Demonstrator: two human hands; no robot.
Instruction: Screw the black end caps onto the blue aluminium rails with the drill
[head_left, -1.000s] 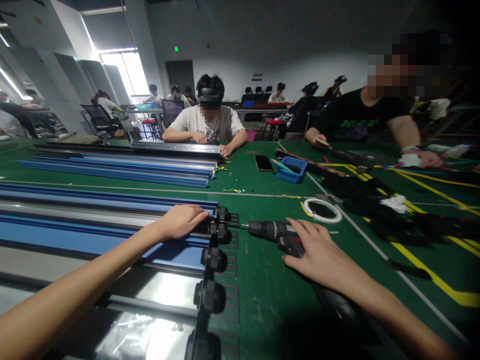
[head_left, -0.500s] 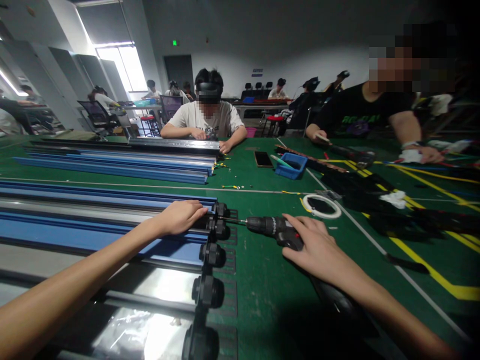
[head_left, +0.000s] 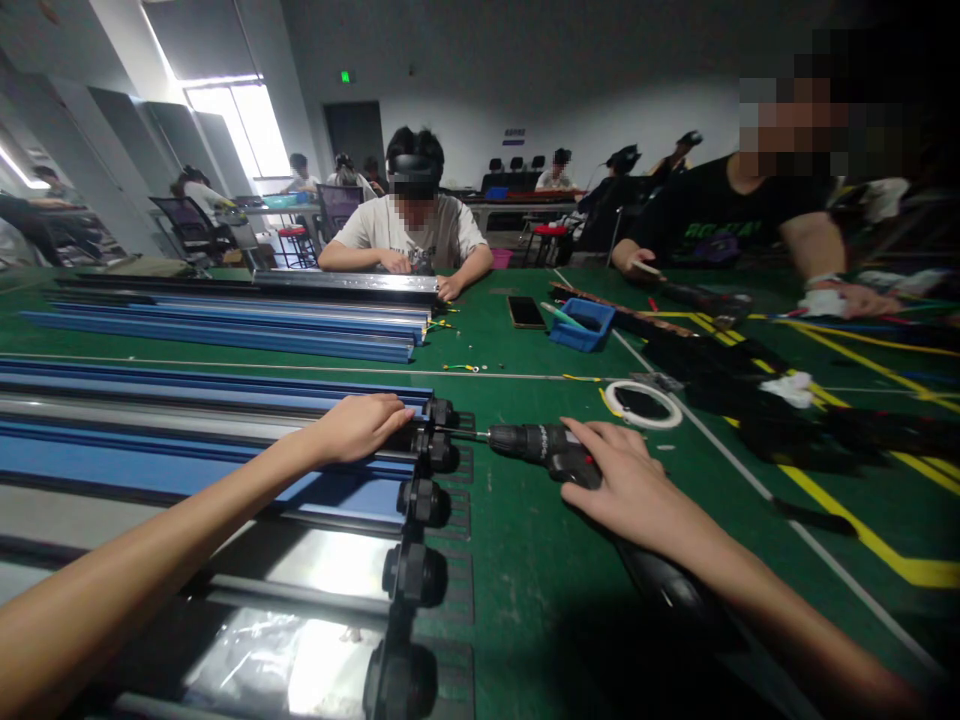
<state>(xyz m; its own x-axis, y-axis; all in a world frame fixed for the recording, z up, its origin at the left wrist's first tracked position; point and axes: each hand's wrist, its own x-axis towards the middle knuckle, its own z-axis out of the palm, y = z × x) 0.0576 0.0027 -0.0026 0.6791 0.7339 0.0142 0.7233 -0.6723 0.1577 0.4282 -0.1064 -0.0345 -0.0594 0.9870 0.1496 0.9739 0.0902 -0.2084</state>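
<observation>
Snugly, the right hand (head_left: 626, 485) wraps round the handle of a black drill (head_left: 525, 443), fingers curled. The drill's thin bit (head_left: 466, 434) points left, to the end of a long silver bar (head_left: 187, 421) by some black plugs (head_left: 442, 455). The tip is too small to see well. The left hand (head_left: 360, 425) lies over that bar near its end, fingers together and bent a bit; I cannot tell if it grips. Green table (head_left: 517, 560) runs from the plugs to under the drill. Farther off, a white ring (head_left: 651, 423) lies flat. Past it, a blue bin (head_left: 574, 339) holds a pale green stick (head_left: 564, 317) and something dark.
</observation>
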